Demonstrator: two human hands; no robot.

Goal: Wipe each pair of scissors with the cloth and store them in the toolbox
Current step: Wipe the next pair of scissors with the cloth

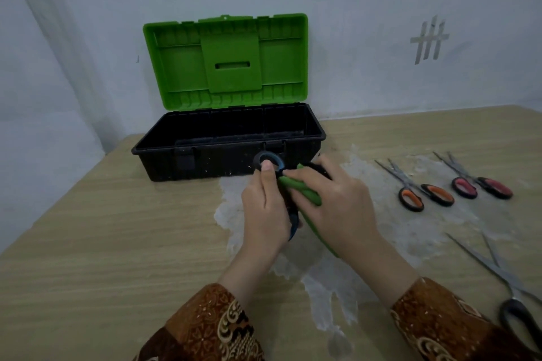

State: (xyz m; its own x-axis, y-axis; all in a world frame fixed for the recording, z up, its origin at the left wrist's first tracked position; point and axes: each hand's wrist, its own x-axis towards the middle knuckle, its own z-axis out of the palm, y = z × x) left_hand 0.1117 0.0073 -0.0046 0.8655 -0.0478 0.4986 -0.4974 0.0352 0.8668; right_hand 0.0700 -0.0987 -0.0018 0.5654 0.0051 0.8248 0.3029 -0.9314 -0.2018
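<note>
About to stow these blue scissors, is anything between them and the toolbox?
Nothing visible. The blue-handled scissors are held right in front of the toolbox, whose green lid stands open; no object shows in its dark interior.

Matt plastic toolbox (228, 152), soft green cloth (305, 193), worn wood-grain table (117, 243).

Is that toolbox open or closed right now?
Open. The toolbox has its green lid standing upright behind the black base, whose dark inside shows.
</note>
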